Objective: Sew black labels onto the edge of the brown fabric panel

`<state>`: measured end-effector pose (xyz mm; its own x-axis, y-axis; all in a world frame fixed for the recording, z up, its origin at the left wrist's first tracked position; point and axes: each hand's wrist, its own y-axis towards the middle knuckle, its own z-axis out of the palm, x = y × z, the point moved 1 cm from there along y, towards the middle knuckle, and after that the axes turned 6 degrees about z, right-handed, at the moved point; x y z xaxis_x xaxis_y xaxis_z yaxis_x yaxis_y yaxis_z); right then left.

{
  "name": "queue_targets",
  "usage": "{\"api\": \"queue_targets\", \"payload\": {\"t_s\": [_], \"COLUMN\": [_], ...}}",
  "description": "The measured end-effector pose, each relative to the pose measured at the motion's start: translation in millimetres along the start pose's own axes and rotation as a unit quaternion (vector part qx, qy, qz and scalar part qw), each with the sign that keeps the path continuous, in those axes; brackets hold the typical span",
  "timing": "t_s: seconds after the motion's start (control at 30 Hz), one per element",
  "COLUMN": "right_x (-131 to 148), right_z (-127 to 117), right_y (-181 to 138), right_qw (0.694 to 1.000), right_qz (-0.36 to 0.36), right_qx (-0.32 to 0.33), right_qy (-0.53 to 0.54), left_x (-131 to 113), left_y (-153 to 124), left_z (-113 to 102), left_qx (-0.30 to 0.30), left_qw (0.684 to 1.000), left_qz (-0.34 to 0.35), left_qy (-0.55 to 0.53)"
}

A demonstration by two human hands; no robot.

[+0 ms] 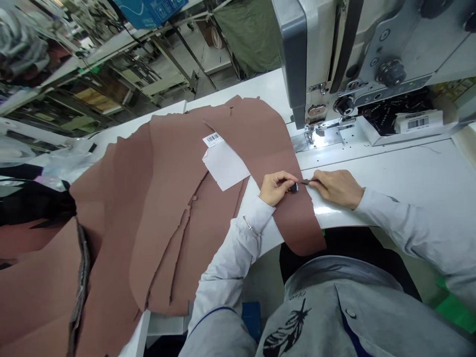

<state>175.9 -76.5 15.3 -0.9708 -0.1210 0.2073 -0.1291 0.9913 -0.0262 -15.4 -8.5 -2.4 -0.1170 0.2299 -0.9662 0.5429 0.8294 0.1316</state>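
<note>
A stack of brown fabric pieces (pixel 167 198) lies spread over the white sewing table (pixel 390 178). One brown piece runs under both hands toward the table's near edge. My left hand (pixel 277 187) rests on that piece with its fingers pinched on a small black piece (pixel 294 188). My right hand (pixel 336 187) lies just to the right, fingers pressed together on a thin dark strip (pixel 308 182) that points at the black piece. A white paper tag (pixel 225 163) with a barcode label lies on the fabric left of my left hand.
A grey-white sewing machine (pixel 334 64) stands at the back right, its needle area (pixel 316 131) lit just beyond my hands. A tray with a barcode label (pixel 416 121) sits at its right. More brown fabric hangs off the left. Shelving and machines fill the background.
</note>
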Motion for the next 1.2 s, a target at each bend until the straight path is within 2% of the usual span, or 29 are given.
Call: {"api": "queue_targets", "payload": {"t_s": [0.1,0.13,0.27,0.33,0.4,0.47,0.6,0.73,0.83,0.93,1.03,1.1,1.13,1.2], "right_x": [-14,-19,-32,-33,-32,-28,-19,-6,2,-2,-27,-48,-57,-64], "right_z": [-1,-1,0,1,2,3,2,0,-1,-2,-2,-4,-6,-9], "right_y": [-2,-2,-1,0,1,2,9,19,25,26,14,1,-6,-20], "right_qw": [0.998,0.997,0.995,0.994,0.993,0.993,0.996,0.999,1.0,1.0,0.995,0.989,0.985,0.98], "right_qz": [0.033,0.045,0.061,0.063,0.062,0.055,0.026,-0.005,-0.01,0.02,0.078,0.122,0.136,0.11], "right_qx": [-0.039,-0.048,-0.067,-0.077,-0.083,-0.082,-0.056,-0.024,0.006,-0.001,-0.039,-0.076,-0.102,-0.162], "right_qy": [0.032,0.035,0.043,0.048,0.052,0.057,0.056,0.031,0.004,0.009,0.039,0.029,0.006,-0.043], "left_x": [-3,-5,-15,-18,-19,-16,-9,-7,-7,-7,-6,-5,-4,-3], "left_y": [8,13,31,37,38,37,32,30,30,31,28,21,16,4], "left_z": [-7,-6,12,22,27,25,14,11,11,5,-9,-13,-12,-3], "left_qx": [-0.036,-0.021,0.099,0.112,0.094,0.063,0.028,0.01,-0.002,-0.015,-0.089,-0.15,-0.159,-0.126], "left_qw": [0.997,0.995,0.972,0.962,0.961,0.973,0.99,0.99,0.993,0.994,0.994,0.985,0.975,0.942], "left_qz": [-0.046,-0.052,-0.035,-0.022,-0.025,-0.05,-0.13,-0.141,-0.121,-0.106,-0.065,0.01,0.061,0.175], "left_qy": [0.05,0.084,0.211,0.248,0.258,0.218,0.055,-0.004,0.015,0.022,0.028,0.09,0.141,0.257]}}
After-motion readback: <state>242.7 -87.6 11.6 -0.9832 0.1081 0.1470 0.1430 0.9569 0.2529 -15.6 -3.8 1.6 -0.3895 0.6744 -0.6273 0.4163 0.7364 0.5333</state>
